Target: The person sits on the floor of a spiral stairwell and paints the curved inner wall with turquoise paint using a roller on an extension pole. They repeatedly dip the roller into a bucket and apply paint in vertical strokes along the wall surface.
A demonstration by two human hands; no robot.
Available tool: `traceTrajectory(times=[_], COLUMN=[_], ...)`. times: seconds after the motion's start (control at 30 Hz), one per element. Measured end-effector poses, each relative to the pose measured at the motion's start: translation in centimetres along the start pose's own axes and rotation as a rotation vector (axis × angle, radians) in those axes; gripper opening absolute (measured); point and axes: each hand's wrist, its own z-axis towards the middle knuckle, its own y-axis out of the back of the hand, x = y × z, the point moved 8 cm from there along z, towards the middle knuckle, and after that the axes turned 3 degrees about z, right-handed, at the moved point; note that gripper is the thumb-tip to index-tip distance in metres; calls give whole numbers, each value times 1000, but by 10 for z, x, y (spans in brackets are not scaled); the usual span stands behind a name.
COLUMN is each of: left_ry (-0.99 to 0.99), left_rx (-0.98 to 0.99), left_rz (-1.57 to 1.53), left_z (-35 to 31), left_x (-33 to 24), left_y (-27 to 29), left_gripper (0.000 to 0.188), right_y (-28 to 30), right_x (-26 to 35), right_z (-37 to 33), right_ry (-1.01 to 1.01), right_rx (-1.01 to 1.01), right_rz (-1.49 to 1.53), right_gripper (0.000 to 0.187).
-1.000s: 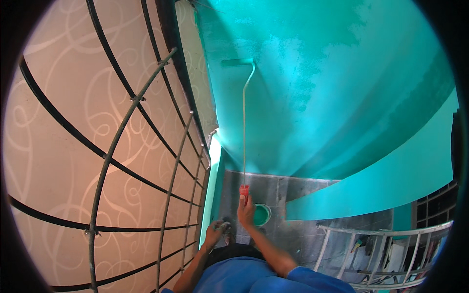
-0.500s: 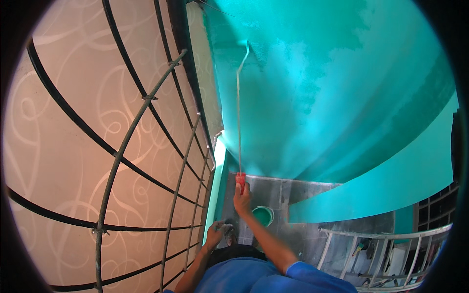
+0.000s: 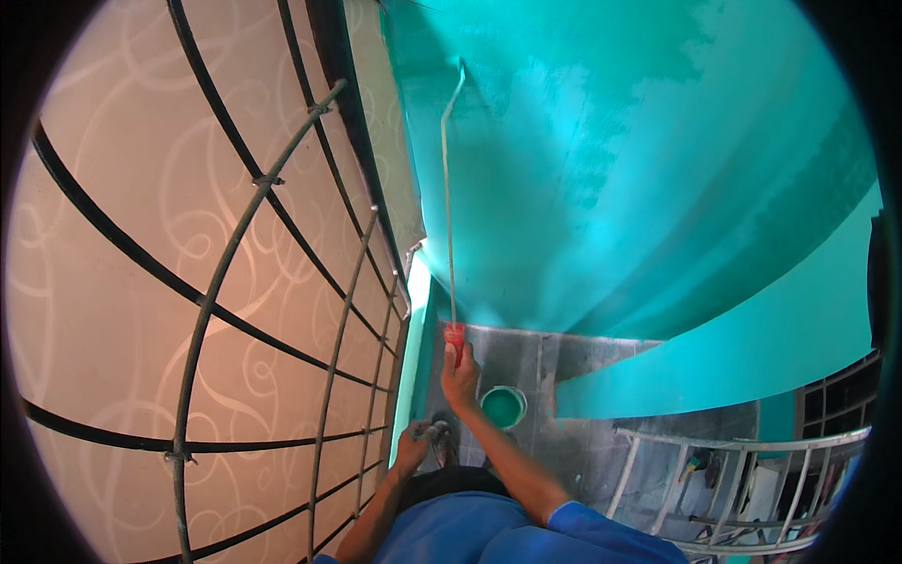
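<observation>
My right hand (image 3: 459, 379) is wrapped round the red handle (image 3: 455, 340) of a paint roller. The roller's long thin metal rod (image 3: 447, 197) stretches away from me, bent near its far end. That end meets the turquoise wall (image 3: 554, 188), close to its left edge; the roller head itself is hard to make out against the paint. Down by my waist, beside the metal grille, my left hand (image 3: 411, 449) has its fingers curled in, and whether anything is between them does not show. A bucket of green paint (image 3: 504, 407) stands on the floor, just right of my right wrist.
A dark metal grille (image 3: 202, 301) in front of a patterned beige wall (image 3: 113, 282) runs along my left. A turquoise ledge (image 3: 695, 381) curves in from the right. Below it is a pale metal ladder-like frame (image 3: 742, 446). The floor has grey tiles (image 3: 587, 357).
The view has shifted slightly, moving the grille left and the bucket up in the picture. My right hand and the roller sit a little farther left. My left hand stays by the grille.
</observation>
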Motion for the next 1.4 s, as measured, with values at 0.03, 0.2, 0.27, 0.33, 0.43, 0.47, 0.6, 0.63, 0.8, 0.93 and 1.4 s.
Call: traceTrajectory(times=[0.03, 0.2, 0.27, 0.33, 0.43, 0.47, 0.6, 0.63, 0.8, 0.93, 1.4], left_ry=[0, 38, 28, 24, 27, 28, 59, 52, 31, 47, 62], left_rx=[0, 14, 9, 15, 24, 22, 33, 42, 43, 20, 3], left_rz=[-19, -80, -48, -46, -44, -6, 2, -4, -29, -27, 18], left_z=[1, -7, -5, -5, -7, -5, -6, -6, -10, -15, -9], left_x=[5, -8, -2, -1, 1, 8, 5, 4, -4, -3, 12], left_y=[-1, -2, -3, -3, -3, -3, -4, -5, -5, -2, -5], left_gripper=[35, 35, 35, 35, 35, 35, 35, 36, 37, 38, 37], right_y=[-1, -9, -7, 0, 17, 20, 21, 18, -6, -15, 22], right_x=[4, 6, -15, -42, -49, -55, -59, -51, -8, 29, -2], right_z=[3, 9, -8, -31, -57, -65, -67, -61, -25, 0, -34], right_ry=[19, -34, -31, -47, -71, -68, -51, -44, -60, -43, -89], right_rx=[0, 28, 6, -14, -20, -13, -8, -12, -17, -14, -43], right_rz=[-16, 43, 16, -42, -18, -47, -41, -8, 11, 80, 6], right_gripper=[25, 26, 26, 26, 25, 25, 25, 26, 31, 31, 32])
